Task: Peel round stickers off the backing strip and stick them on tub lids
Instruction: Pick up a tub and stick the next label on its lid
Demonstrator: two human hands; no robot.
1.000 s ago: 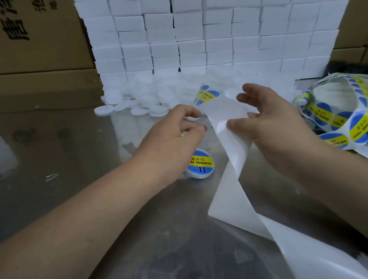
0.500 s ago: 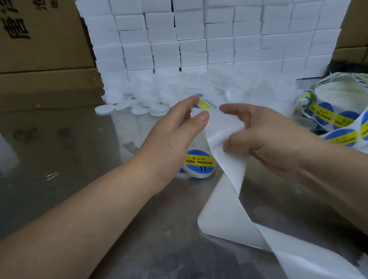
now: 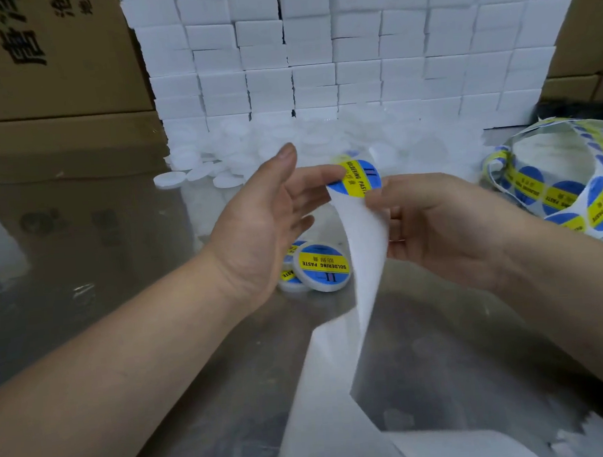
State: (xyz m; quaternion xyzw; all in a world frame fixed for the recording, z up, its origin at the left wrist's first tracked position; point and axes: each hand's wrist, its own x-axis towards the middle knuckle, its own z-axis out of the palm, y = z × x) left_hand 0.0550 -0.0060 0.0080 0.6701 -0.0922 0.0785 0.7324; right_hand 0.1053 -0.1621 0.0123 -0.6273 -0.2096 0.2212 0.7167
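Observation:
My right hand (image 3: pixel 447 224) pinches the white backing strip (image 3: pixel 368 244) near its top bend; the strip's bare tail runs down over the table toward me. A round blue-and-yellow sticker (image 3: pixel 355 179) stands half off the strip at that bend. My left hand (image 3: pixel 263 224) is turned palm-in with straight fingers and the thumb raised apart. Its index fingertip touches the sticker's left edge. Below the hands, a white tub with a labelled lid (image 3: pixel 323 266) lies on the table, with a second labelled tub (image 3: pixel 289 276) partly hidden behind it.
A loose coil of sticker strip (image 3: pixel 560 186) lies at the right. A heap of plain white lids (image 3: pixel 236 154) spreads at the back, before a wall of stacked white boxes (image 3: pixel 315 54). Cardboard cartons (image 3: pixel 38 68) stand at the left. The tabletop (image 3: pixel 116 279) is shiny metal.
My left hand left the labelled tub, rose to the strip's bend and turned palm-in. The sticker now shows half peeled at the top of the strip. Both hands sit higher.

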